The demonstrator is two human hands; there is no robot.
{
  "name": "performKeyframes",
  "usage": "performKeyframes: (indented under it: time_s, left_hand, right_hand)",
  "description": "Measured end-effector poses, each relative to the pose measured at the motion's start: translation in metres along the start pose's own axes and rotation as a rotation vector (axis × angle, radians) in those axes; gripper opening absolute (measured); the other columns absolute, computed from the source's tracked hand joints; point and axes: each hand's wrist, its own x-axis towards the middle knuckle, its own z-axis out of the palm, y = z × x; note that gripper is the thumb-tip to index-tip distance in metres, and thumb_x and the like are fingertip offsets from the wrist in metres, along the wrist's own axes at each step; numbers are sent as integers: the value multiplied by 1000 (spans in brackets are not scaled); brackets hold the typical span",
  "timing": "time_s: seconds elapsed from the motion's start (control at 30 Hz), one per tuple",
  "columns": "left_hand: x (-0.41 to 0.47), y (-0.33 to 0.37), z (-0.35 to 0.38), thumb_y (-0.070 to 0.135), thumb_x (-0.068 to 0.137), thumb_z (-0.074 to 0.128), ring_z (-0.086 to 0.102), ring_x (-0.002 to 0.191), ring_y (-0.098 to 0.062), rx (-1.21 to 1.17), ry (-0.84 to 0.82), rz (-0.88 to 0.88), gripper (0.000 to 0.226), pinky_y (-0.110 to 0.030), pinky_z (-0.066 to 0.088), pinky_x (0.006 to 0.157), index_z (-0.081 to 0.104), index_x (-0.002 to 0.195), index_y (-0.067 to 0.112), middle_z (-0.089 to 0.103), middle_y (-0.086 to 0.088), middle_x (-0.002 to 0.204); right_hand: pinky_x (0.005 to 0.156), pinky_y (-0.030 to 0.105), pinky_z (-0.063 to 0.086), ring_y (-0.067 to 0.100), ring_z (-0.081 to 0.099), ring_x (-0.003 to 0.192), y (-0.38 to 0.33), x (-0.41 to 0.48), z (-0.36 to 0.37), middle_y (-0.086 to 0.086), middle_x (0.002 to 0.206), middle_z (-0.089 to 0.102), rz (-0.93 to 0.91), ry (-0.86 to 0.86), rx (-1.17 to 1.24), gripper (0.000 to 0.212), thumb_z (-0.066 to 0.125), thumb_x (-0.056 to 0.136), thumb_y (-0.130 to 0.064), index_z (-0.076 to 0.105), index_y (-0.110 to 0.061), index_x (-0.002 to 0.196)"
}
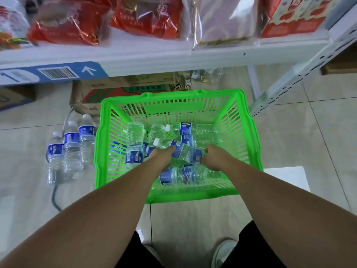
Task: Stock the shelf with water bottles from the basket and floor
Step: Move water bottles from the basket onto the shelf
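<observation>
A bright green plastic basket [104, 132] stands on the tiled floor below the white shelf [154, 58]. Several clear water bottles with blue labels lie jumbled inside it. Both my arms reach down into the basket. My left hand [161, 158] is closed around a white-capped bottle [178, 148] lying across the pile. My right hand [212, 160] grips a blue-labelled bottle [195, 156] right beside it; the fingers of both hands are hidden. Three more bottles [72, 147] stand upright on the floor just left of the basket.
The shelf holds red snack bags [67, 22] and a red carton [293, 16]. Cardboard boxes [116, 93] sit under it behind the basket. A perforated shelf post [289, 80] slants down at the right. A white block [286, 176] is right of the basket, a grey cable [55, 198] left.
</observation>
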Motion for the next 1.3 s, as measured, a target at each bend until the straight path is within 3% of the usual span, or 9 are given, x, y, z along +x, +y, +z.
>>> performKeyframes:
  time_s: [0.13,0.33,0.5,0.67,0.77,0.87,1.0,1.17,1.3]
  left_hand:
    - [18,2,17,63,84,71,71,98,-25,-215,-2,-87,75,-45,60,90,56,129,5,69,-13,114]
    - [37,10,28,66,78,75,73,86,-29,-353,-22,-112,59,-44,65,75,52,94,14,68,-17,102]
    - [44,4,23,50,85,78,76,85,-28,-409,-61,-83,51,-42,65,75,64,110,8,76,-15,99]
    - [25,8,7,54,71,87,77,71,-19,-293,111,155,57,-42,65,74,62,96,8,77,-8,87]
    - [0,23,-17,59,60,91,78,81,-22,-112,18,409,62,-43,64,80,70,98,14,79,-3,90]
    - [-24,42,-37,53,51,93,76,96,-29,-65,-126,559,73,-44,62,90,73,111,17,80,-3,99]
    - [-51,55,-61,44,52,98,74,103,-29,-25,-324,610,87,-46,57,97,68,126,10,77,-10,112]
    - [-83,55,-77,45,57,92,74,100,-27,-24,-310,654,94,-45,57,96,61,134,1,73,-14,118]
    - [-95,38,-75,59,57,91,70,108,-11,83,-348,681,74,-37,55,96,66,122,33,72,1,122]
  right_hand:
    - [65,29,45,18,63,88,9,11,14,13,130,61,-5,-3,68,57,62,99,-33,40,-11,147]
    - [74,32,48,25,64,92,17,12,15,7,111,64,-77,-11,-52,51,61,94,-28,43,-21,142]
    - [63,24,43,15,61,83,21,2,-1,8,141,58,-144,-88,90,59,65,93,-25,47,-29,150]
    - [60,26,38,10,53,76,14,-5,-9,10,143,55,-168,-155,123,64,71,92,-28,41,-22,149]
    - [75,32,48,18,60,93,-6,-12,-19,8,131,61,-223,-72,45,55,74,90,-37,48,-18,134]
    - [71,34,50,18,61,89,-29,-20,-30,4,114,59,-270,49,165,60,80,83,-41,48,-14,125]
    - [82,32,51,12,63,103,-47,-35,-47,-5,123,61,-374,-72,518,78,85,78,-46,45,-20,139]
    - [72,32,59,13,68,102,-52,-52,-54,-6,115,70,-395,-160,643,41,83,79,-49,62,-36,112]
    - [73,38,63,19,71,106,-49,-58,-60,-4,120,72,-378,-57,804,56,86,76,-48,65,-31,125]
